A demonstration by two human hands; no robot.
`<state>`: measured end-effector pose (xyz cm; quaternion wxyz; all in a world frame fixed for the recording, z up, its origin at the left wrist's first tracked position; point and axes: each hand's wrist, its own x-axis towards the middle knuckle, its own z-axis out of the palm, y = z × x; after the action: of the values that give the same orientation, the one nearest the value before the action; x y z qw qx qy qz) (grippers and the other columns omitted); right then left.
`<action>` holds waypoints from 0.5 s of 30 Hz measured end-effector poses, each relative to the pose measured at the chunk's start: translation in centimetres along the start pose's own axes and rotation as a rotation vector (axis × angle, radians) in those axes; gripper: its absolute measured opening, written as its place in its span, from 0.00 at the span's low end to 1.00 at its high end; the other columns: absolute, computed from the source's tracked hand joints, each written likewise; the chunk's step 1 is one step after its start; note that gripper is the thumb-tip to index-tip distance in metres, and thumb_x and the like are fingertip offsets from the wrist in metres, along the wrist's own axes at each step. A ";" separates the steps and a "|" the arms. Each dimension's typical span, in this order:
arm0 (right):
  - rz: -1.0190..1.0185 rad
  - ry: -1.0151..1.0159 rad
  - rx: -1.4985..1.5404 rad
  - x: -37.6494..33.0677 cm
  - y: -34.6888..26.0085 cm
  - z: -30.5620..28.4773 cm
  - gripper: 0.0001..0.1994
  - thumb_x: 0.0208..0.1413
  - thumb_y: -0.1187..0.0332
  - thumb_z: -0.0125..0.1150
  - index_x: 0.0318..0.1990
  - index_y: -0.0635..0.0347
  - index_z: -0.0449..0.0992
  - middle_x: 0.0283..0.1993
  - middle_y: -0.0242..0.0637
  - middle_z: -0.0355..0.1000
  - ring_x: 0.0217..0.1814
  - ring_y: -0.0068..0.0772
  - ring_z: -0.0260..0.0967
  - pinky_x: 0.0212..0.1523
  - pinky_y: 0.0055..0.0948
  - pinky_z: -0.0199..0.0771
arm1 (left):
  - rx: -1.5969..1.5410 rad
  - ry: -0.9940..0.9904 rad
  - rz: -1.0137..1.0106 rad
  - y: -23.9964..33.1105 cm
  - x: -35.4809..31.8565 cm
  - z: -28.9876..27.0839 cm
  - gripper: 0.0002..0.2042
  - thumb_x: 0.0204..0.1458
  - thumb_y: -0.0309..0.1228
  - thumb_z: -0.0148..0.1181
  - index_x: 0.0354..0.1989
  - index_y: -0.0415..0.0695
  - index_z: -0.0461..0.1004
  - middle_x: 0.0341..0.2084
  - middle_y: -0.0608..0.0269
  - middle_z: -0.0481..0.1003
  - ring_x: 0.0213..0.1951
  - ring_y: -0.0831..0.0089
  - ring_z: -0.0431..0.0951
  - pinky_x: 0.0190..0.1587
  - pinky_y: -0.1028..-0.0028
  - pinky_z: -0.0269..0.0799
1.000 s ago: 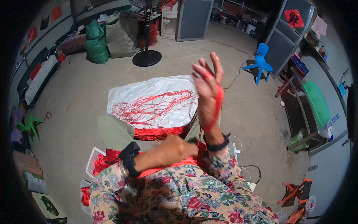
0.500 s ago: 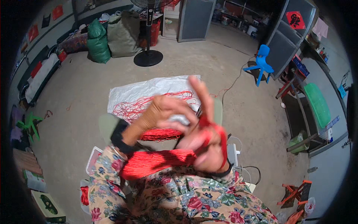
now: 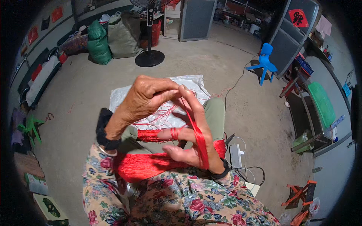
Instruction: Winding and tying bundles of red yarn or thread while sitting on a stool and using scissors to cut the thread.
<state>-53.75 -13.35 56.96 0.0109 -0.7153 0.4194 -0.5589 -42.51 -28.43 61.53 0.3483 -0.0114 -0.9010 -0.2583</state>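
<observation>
Above my lap, my left hand (image 3: 145, 100) pinches red cord at the raised fingertip of my right hand (image 3: 194, 141). Red cord (image 3: 201, 145) loops in a band over the right hand, and a few turns wrap one of its fingers. The right fingers are spread, with the cord held around them. Below, a thick bundle of red cord (image 3: 145, 165) lies across my lap. Another red bundle (image 3: 151, 135) rests farther forward, between my knees. Loose red strands spread over a white sheet (image 3: 192, 81) on the floor, partly hidden by my hands.
A dark pointed tool (image 3: 229, 139) and a white power strip (image 3: 236, 155) with cables sit by my right leg. Ahead stand a black fan (image 3: 149, 58), a green sack (image 3: 98, 43) and a blue chair (image 3: 266, 62). A metal-framed table (image 3: 307, 109) is at the right.
My left hand has risen and now meets the right fingertip in a pinch. The right hand has turned and spread its fingers, with the red band stretched over it. Both were blurred before.
</observation>
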 end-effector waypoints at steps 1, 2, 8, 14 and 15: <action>0.093 -0.060 0.125 0.0 -1.0 -0.8 0.12 0.36 0.75 0.66 0.33 0.61 0.80 0.71 0.51 0.37 0.69 0.57 0.48 0.57 0.47 0.65 | -0.146 0.033 -0.061 -0.9 0.1 0.9 0.06 0.51 0.28 0.58 0.31 0.39 0.78 0.26 0.58 0.78 0.28 0.71 0.78 0.29 0.76 0.71; 0.186 -0.119 0.252 0.0 -1.4 -1.2 0.11 0.37 0.76 0.65 0.33 0.62 0.80 0.71 0.51 0.35 0.67 0.57 0.51 0.55 0.45 0.68 | -0.259 0.084 -0.093 -1.6 -0.2 1.8 0.06 0.52 0.27 0.58 0.33 0.38 0.78 0.25 0.59 0.78 0.28 0.76 0.77 0.31 0.77 0.71; 0.124 0.071 0.880 0.1 0.9 -2.6 0.15 0.54 0.61 0.57 0.31 0.67 0.77 0.71 0.48 0.34 0.63 0.61 0.55 0.54 0.50 0.68 | -0.404 0.007 0.004 -2.5 -4.2 9.5 0.07 0.50 0.28 0.58 0.36 0.41 0.78 0.29 0.63 0.78 0.28 0.77 0.77 0.35 0.78 0.72; 0.051 0.341 -0.499 2.3 8.8 -2.5 0.08 0.44 0.70 0.64 0.33 0.62 0.78 0.65 0.48 0.52 0.66 0.49 0.54 0.58 0.45 0.59 | -0.164 -0.470 0.155 4.6 -6.7 12.1 0.06 0.46 0.29 0.58 0.31 0.42 0.72 0.19 0.60 0.71 0.22 0.64 0.74 0.20 0.66 0.66; -0.003 0.264 -0.493 1.8 9.4 -1.6 0.10 0.42 0.69 0.66 0.33 0.62 0.78 0.65 0.50 0.52 0.65 0.51 0.54 0.59 0.45 0.59 | -0.088 -0.428 0.164 5.7 -6.1 9.6 0.06 0.45 0.29 0.60 0.31 0.43 0.72 0.18 0.60 0.70 0.21 0.65 0.73 0.20 0.65 0.64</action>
<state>-60.50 -19.83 54.46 -0.2191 -0.6178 0.5395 -0.5284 -42.72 -18.00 54.32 0.1685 -0.1540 -0.9382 -0.2601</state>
